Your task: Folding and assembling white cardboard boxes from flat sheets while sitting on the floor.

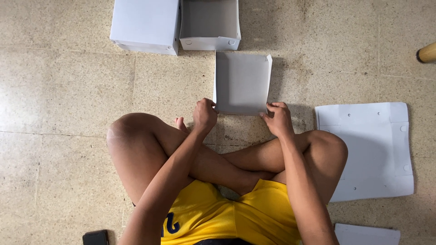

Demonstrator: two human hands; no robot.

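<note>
Both hands [205, 115] [278, 119] grip half-folded box [241, 81].

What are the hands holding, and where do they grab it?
Both hold the half-folded white box. The left hand grips its near left corner, the right hand its near right corner.

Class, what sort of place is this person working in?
Probably an indoor room used for hand-folding boxes: speckled beige stone-tile floor, finished white cardboard boxes, flat white die-cut cardboard sheet.

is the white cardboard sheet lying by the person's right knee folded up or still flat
Flat. The white cardboard sheet lies spread on the tiled floor, no sides raised, unlike the part-folded piece between both hands.
</note>
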